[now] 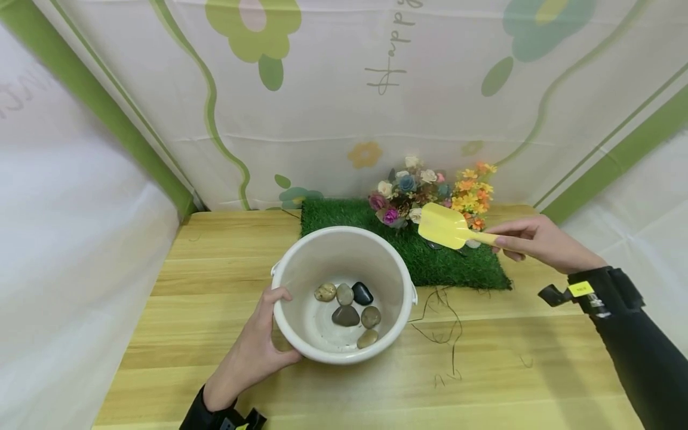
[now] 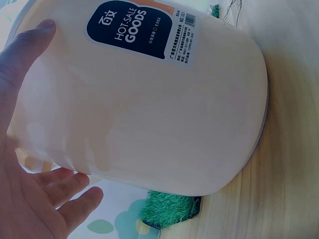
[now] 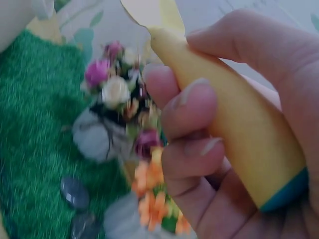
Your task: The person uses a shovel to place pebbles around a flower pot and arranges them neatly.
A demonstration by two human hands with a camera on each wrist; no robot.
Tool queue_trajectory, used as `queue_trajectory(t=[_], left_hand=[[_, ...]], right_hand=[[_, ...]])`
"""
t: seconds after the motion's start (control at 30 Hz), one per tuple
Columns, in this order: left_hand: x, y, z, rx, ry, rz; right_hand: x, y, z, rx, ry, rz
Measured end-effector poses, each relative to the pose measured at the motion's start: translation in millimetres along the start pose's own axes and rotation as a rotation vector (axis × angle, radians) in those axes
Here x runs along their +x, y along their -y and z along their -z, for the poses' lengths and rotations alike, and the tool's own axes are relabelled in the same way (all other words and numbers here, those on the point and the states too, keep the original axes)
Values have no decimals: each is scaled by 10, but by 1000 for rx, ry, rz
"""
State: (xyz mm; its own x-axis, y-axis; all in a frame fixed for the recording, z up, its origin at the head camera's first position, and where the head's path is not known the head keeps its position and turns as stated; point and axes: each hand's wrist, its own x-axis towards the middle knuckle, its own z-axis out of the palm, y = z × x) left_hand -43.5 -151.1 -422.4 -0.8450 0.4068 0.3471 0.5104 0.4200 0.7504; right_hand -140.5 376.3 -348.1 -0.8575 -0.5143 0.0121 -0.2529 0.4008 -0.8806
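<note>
The person's left hand [image 1: 257, 340] grips the white bucket [image 1: 344, 257] on its left side, one finger hooked over the rim and the thumb spread lower along the wall, so that grip is firmly closed. The bucket is by the middle of the wooden table [image 1: 199, 286], overlapping in my view the near-left corner of a green turf mat [image 1: 430, 272]. Down on its floor I count six smooth stones [image 1: 346, 316], one glossy black, the others tan, grey and brownish. A dark label [image 2: 132, 27] printed "HOT-SALE GOODS" shows on the outer wall. The right hand [image 1: 529, 239] is over the mat's right edge, fingers curled round the handle of a yellow shovel [image 1: 442, 226], its thumb lying along the top. The blade points left, held above the mat in front of a mixed bouquet [image 1: 407, 183] and some orange flowers [image 1: 473, 194]; they stand toward the mat's far-right corner, in white vases [image 3: 94, 137]. Near them, two dark stones [image 3: 75, 193] lie on the turf. Thin dark strands [image 1: 448, 342] trail from the mat's near edge toward the table's near edge.
</note>
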Motion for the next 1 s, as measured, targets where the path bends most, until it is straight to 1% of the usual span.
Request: queue_trajectory(t=[0.07,0.13,0.27,0.3,0.37,0.5,0.63,0.73,0.87,0.93,1.0], left_hand=[[1,0,2,1,1,2],[4,-1,3,-1,4,8],[7,-2,2,-3,7,11],[8,-2,1,-4,7,12],[6,-4,2,-3,8,13],[1,-7,6,-3,7,18],[1,-14,1,-4,8,29],[4,-20,2,3,11,38],[6,-23,2,10,10,38],[7,-24,1,7,9,40],[4,-23,-2,5,6,35]], right_hand=[[89,125,-33,-17,25,10],[172,248,-68,-58,48,7],[347,492,-140,-214,88,23],[389,547,-158,-252,106,32],[485,660,-195,-296,157,62],[675,898,-300,-278,265,118],[807,1160,-424,-263,322,146],[882,1316,-520,-280,354,163],[1002,1406,-638,-292,407,177],[1077,1393,-683,-315,442,193],[1148,1365,-722,-358,463,227]])
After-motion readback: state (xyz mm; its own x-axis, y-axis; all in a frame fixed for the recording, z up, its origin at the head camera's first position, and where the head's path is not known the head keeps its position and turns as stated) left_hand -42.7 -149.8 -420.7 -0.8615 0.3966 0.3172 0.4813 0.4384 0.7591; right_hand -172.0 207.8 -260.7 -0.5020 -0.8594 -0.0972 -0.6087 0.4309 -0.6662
